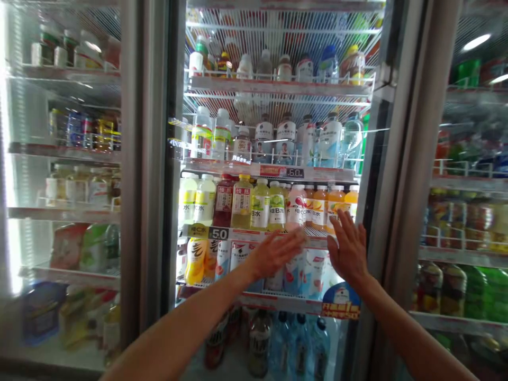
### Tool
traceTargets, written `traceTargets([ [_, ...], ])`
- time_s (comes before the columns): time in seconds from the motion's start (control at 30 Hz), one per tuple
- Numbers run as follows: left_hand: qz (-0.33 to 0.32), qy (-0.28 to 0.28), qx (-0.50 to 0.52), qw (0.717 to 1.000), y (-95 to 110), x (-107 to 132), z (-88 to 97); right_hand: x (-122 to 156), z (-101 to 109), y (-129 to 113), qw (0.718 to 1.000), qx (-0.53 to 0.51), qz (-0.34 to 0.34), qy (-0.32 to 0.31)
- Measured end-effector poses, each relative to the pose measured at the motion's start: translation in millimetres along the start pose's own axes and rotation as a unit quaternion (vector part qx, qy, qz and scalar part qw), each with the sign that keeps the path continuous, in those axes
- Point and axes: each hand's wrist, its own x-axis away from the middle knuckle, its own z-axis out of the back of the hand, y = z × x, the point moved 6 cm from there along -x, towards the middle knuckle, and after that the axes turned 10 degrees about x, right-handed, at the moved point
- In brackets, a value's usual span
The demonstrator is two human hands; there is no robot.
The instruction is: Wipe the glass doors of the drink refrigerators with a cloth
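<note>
Both of my hands reach toward a lit drinks fridge. My left hand (275, 254) is stretched out flat, its fingers pointing right, in front of the shelf edge below a pink-capped bottle (297, 203). It holds nothing, and its fingertips are a little blurred. My right hand (348, 246) is raised with the fingers spread, just in front of an orange drink bottle (335, 200); whether it touches the bottle I cannot tell. Left of these on the same shelf stand yellow-green bottles (260, 203) and a dark red bottle (224, 200).
Bottles fill the shelves above, and large blue-tinted bottles (300, 344) stand at the bottom. A price tag (218, 233) and a round promotional sign (341, 300) sit on shelf edges. Metal door frames (153, 159) flank the opening, with more stocked fridges on both sides.
</note>
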Motion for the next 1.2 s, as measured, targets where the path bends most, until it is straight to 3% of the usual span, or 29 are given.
traceTargets([
  [0.1, -0.128, -0.055, 0.033, 0.990, 12, 24, 1.4, -2, -4, -23, 0.999, -0.018, 0.036, -0.010],
  [0.13, -0.122, -0.059, 0.035, 0.990, 9, 31, 3.7, -3, -5, -30, 0.999, -0.024, 0.039, -0.010],
  [0.23, 0.027, -0.007, 0.003, 1.000, -19, 44, 16.7, -7, -8, -46, 0.999, -0.037, 0.032, -0.011],
  [0.3, 0.049, 0.018, -0.007, 0.999, -25, 54, 23.8, -9, -11, -58, 0.998, -0.044, 0.036, -0.017],
  [0.4, -0.079, -0.016, 0.017, 0.997, -13, 68, 26.4, -11, -15, -76, 0.996, -0.058, 0.065, -0.021],
  [0.43, -0.095, -0.021, 0.018, 0.995, -14, 71, 28.4, -12, -16, -81, 0.995, -0.061, 0.071, -0.021],
  [0.47, -0.075, -0.017, 0.010, 0.997, -19, 74, 31.4, -13, -17, -84, 0.995, -0.063, 0.073, -0.021],
  [0.57, 0.085, 0.028, -0.034, 0.995, -49, 80, 43.7, -16, -19, -93, 0.996, -0.066, 0.066, -0.017],
  [0.6, 0.106, 0.031, -0.040, 0.993, -54, 83, 45.7, -17, -19, -96, 0.995, -0.068, 0.066, -0.013],
  [0.63, 0.093, 0.021, -0.036, 0.995, -53, 86, 45.7, -17, -20, -98, 0.995, -0.070, 0.068, -0.010],
  [0.73, -0.040, -0.033, -0.004, 0.999, -41, 99, 43.1, -20, -21, -107, 0.994, -0.076, 0.081, -0.010],
  [0.77, -0.048, -0.036, -0.005, 0.998, -42, 103, 44.8, -21, -21, -110, 0.993, -0.078, 0.084, -0.011],
  [0.9, 0.152, 0.037, -0.070, 0.985, -76, 118, 64.1, -26, -21, -119, 0.993, -0.082, 0.087, -0.003],
  [0.93, 0.156, 0.038, -0.074, 0.984, -78, 122, 66.1, -27, -21, -121, 0.993, -0.083, 0.088, -0.004],
  [1.07, -0.028, -0.040, -0.032, 0.998, -59, 137, 61.1, -29, -22, -134, 0.990, -0.092, 0.105, -0.012],
  [1.1, -0.014, -0.039, -0.037, 0.998, -62, 141, 63.1, -29, -22, -136, 0.990, -0.094, 0.106, -0.010],
  [1.2, 0.189, 0.026, -0.104, 0.976, -89, 158, 79.2, -31, -22, -140, 0.990, -0.096, 0.098, -0.002],
])
